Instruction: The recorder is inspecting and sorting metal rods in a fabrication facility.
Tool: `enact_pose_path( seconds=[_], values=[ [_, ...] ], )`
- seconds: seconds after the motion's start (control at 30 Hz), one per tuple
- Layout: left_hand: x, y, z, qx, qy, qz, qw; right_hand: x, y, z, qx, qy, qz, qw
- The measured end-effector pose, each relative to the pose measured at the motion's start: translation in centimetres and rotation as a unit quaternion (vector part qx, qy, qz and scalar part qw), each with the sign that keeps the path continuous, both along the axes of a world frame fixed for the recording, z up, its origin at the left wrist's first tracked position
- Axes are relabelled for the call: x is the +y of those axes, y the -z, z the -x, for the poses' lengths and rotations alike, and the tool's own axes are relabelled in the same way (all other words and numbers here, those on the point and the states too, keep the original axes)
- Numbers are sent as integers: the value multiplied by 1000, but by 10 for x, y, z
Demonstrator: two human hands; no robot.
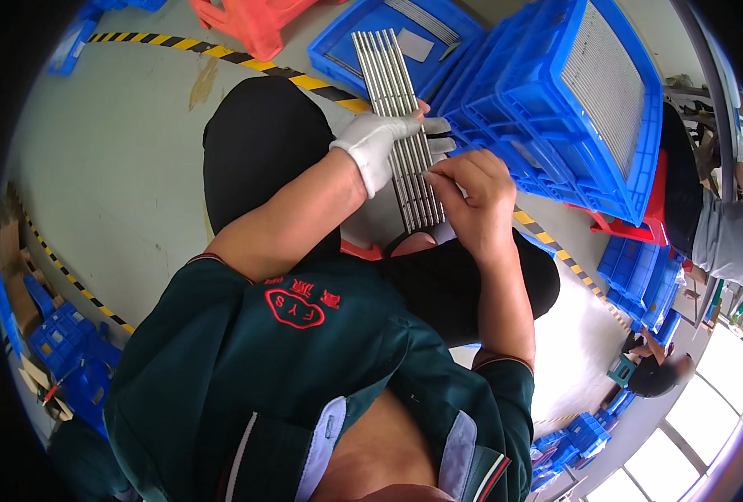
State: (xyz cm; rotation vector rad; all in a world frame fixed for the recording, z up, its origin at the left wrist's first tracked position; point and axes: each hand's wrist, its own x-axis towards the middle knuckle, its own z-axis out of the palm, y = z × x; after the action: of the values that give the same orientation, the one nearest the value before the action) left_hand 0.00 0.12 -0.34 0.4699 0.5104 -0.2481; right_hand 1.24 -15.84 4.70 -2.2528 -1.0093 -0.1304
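A flat row of several slim, shiny metal rods (380, 71) stands out over my lap, its far end raised toward the blue tray. My left hand (371, 149), in a white glove with some fingertips bare, is closed around the row near its middle, its fingers showing beyond the right edge. My bare right hand (482, 192) is at the row's right edge, lower down. Its thumb and forefinger are pinched together against the outermost rod, the other fingers curled. Whether anything is between those fingertips is hidden.
At the right stand stacked blue crates (505, 92), the top one filled with rods (602, 71), above a red stool (658, 209). Ahead lies a blue tray (330, 58) with rods and white paper, near another red stool (258, 21). Striped tape (162, 40) crosses the floor. Other people sit far right.
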Motion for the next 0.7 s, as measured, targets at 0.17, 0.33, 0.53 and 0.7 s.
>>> enact_pose_path(
  seconds=[0.17, 0.33, 0.53, 0.7],
  values=[
    [-1, -5, 1, 6, 7, -8, 1000, -1, 1, -1, 7, -5, -12, 1000],
    [0, -4, 1, 5, 13, 1, 1000, 2, -3, 0, -12, -36, -2, 999],
    [1, -1, 1, -9, 19, -20, 1000, 3, -1, -2, -16, -51, 18, 998],
    [1, -6, 2, -18, 11, -14, 1000, 1, -9, 0, 10, -5, -37, 999]
  ],
)
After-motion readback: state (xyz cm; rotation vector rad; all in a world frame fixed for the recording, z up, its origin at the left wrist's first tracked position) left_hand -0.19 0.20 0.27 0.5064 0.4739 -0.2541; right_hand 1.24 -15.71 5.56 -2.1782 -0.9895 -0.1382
